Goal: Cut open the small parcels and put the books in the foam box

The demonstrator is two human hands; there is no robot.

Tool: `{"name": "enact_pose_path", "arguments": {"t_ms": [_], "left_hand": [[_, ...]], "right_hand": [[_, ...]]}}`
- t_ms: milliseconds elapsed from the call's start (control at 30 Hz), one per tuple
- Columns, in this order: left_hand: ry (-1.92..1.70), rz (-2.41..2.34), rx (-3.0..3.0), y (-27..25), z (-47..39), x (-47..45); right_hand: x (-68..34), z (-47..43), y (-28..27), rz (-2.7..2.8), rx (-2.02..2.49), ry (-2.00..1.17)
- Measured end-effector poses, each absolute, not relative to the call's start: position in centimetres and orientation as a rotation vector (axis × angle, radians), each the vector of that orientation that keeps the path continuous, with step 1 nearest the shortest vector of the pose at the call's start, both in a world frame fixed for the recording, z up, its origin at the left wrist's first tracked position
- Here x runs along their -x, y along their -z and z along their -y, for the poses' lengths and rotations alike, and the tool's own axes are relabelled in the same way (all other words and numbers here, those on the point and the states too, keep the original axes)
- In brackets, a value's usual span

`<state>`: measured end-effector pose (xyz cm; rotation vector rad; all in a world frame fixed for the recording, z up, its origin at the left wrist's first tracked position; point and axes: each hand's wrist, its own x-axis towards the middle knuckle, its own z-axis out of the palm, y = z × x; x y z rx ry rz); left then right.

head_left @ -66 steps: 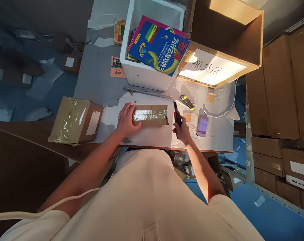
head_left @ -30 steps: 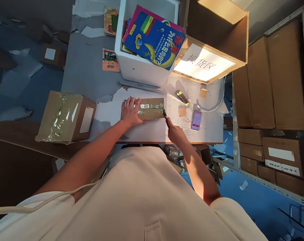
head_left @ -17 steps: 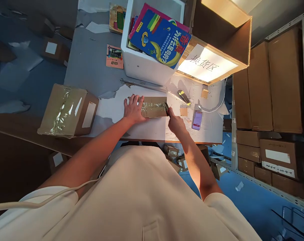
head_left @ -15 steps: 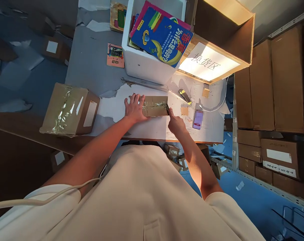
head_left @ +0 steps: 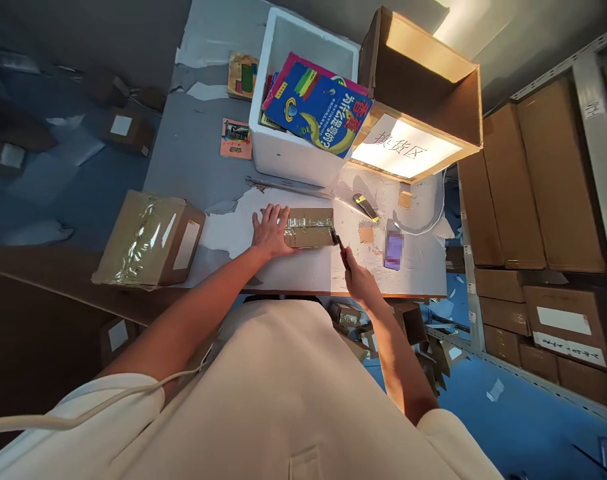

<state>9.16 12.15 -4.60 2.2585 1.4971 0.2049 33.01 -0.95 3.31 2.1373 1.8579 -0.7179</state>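
A small taped cardboard box (head_left: 311, 227) lies on the white-covered part of the table. My left hand (head_left: 272, 233) grips its left end, fingers over the top and thumb along the near side. Clear tape runs lengthwise across the box. In my right hand (head_left: 359, 277) is a dark knife (head_left: 343, 254), its tip at the box's right end, where the tape looks crumpled. Its blade is too small to make out clearly. To the right lie a black-and-yellow box cutter (head_left: 366, 207), a brown cardboard scrap (head_left: 366, 235) and a phone (head_left: 393, 249) with a purple screen.
A larger taped box (head_left: 148, 239) sits at the left. Behind the work stand a white foam box (head_left: 296, 167) of books and an open carton (head_left: 428, 100) with a handwritten sign. A white cable (head_left: 423, 228) curves at the right, near shelves of brown boxes (head_left: 558, 180).
My right hand has drawn back toward me and slightly right, so the dark knife shows more. The left hand stays on the box. The whole view has shifted slightly.
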Motion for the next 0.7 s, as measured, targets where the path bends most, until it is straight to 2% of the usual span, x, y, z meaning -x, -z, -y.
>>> {"name": "enact_pose_path", "arguments": {"t_ms": [167,333,433,567,633,700], "left_hand": [[-0.344,-1.461,-2.369,5.1,-11.2,-8.4],[-0.385,-1.364,-2.472,6.1,-7.3,-8.1],[-0.345,-1.329,-2.471,7.1,-5.4,-8.3],[-0.354,-1.348,-2.415,8.3,-5.1,-8.4],[-0.36,-1.351,-2.375,8.6,-5.4,-8.4],[-0.371,-1.351,-2.343,8.8,-5.8,-8.4]], "right_hand": [[-36.2,2.6,0.4,-1.638,-2.51,0.563],[-36.3,1.0,6.7,-1.55,-2.404,0.543],[-36.2,0.9,8.5,-1.579,-2.346,0.54],[-36.4,-1.3,6.9,-1.718,-2.383,0.443],[-35.8,-4.2,5.1,-1.965,-2.389,0.329],[-34.5,-7.8,3.4,-2.331,-2.149,0.32]]}}
